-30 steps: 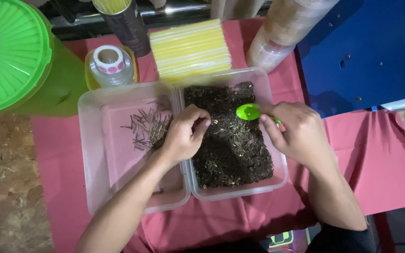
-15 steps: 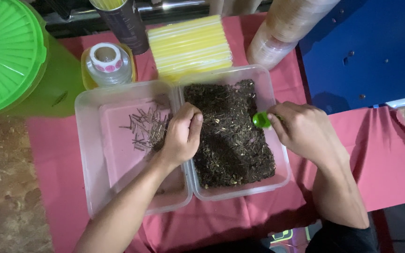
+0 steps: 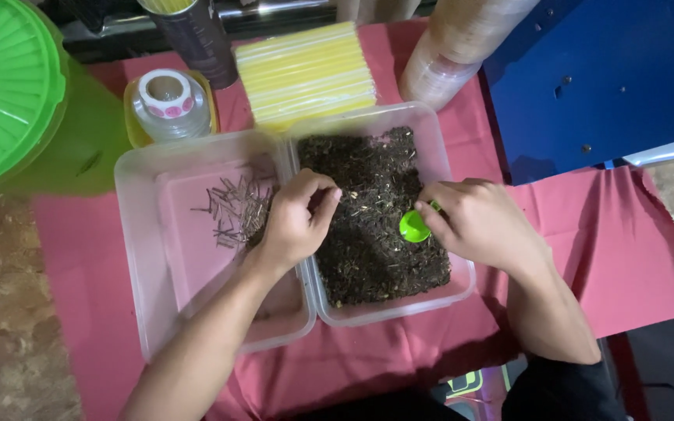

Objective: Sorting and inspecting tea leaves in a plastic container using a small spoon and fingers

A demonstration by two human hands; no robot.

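The green scoop (image 3: 413,226) sits low over dark soil (image 3: 372,214) in the right tub (image 3: 399,308), pinched in the right hand (image 3: 477,222). The left hand (image 3: 294,222), fingers curled together in a pinch, hovers over the soil's left edge, beside the left tub (image 3: 150,257) holding small twigs (image 3: 235,210), all on red cloth (image 3: 587,257).

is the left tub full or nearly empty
Nearly empty: the left tub holds only a small scatter of thin sticks, its bottom mostly bare, unlike the soil-filled right tub.

Both bare forearms reach forward from the near edge, left hand (image 3: 294,222) loosely curled with fingertips pinched, right hand (image 3: 477,222) closed, knuckles up.
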